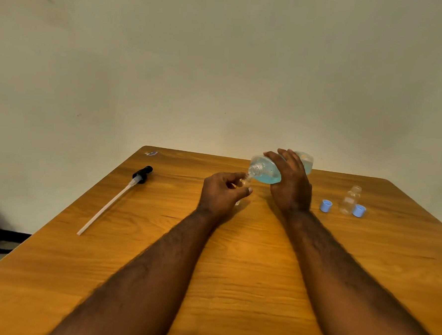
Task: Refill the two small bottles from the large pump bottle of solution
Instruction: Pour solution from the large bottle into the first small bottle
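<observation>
The pump (pixel 142 174) lies near the table's (pixel 234 271) left edge. The left hand (pixel 221 193) pinches one small bottle (pixel 243 184) about upright. The right hand (pixel 291 187) wraps the big bottle (pixel 266 170), tipped nearly level, neck pointing left, just over that mouth. The other small bottle (pixel 351 200) stands uncapped near the right edge. Wooden table, plain wall (pixel 221 63).

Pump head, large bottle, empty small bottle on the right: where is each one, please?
pump head (pixel 142 174): head view, its black top.
large bottle (pixel 266 171): head view, its blue-filled shoulder.
empty small bottle (pixel 350 201): head view, its clear body.
</observation>
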